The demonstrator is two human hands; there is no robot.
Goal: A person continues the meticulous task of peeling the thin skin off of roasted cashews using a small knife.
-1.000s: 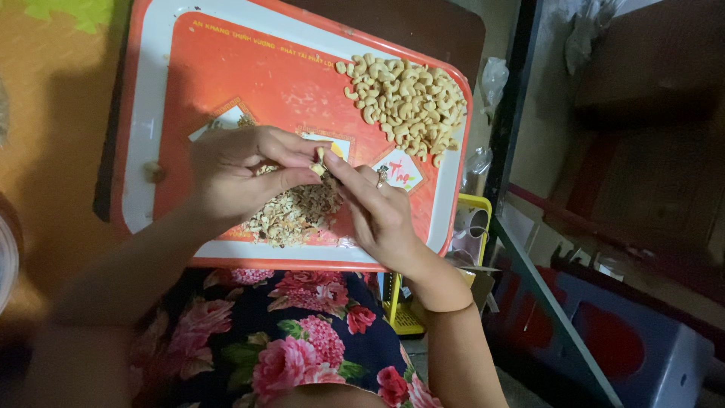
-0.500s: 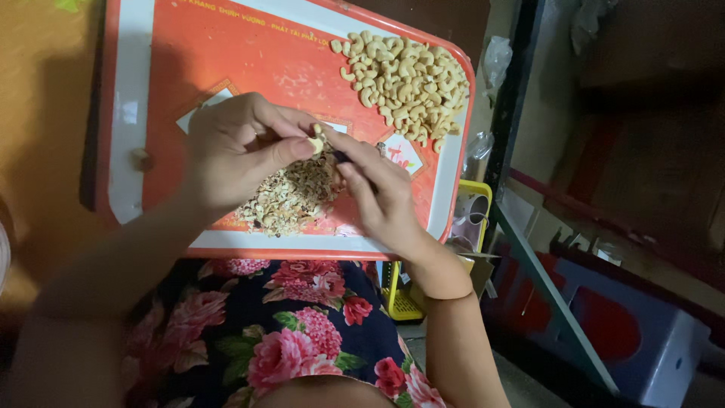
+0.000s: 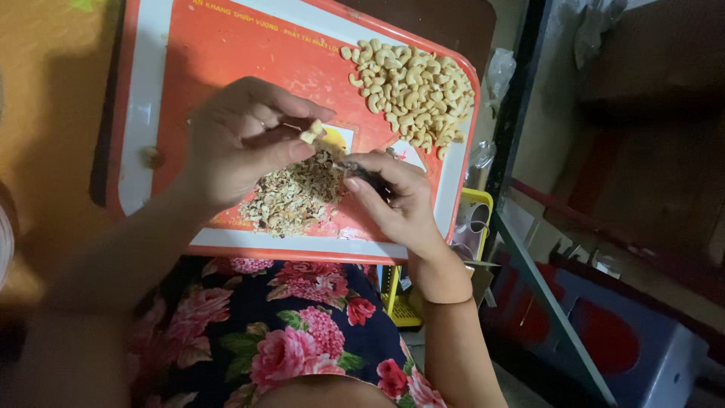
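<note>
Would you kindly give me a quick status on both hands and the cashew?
Left hand pinching pale cashew at fingertips. Right hand closed on small dark tool, close beside nut. Skins pile beneath, on red tray; nothing obstructing.

tray [image 3: 143,113] top cut off, dark tool [image 3: 371,178] mostly hidden

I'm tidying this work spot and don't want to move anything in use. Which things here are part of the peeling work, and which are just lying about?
In use:
left hand pinching a cashew nut
right hand gripping a small dark tool
pile of skins
heap of peeled cashews
red tray

Lying about:
yellow basket
blue stool
metal shelf frame
</note>
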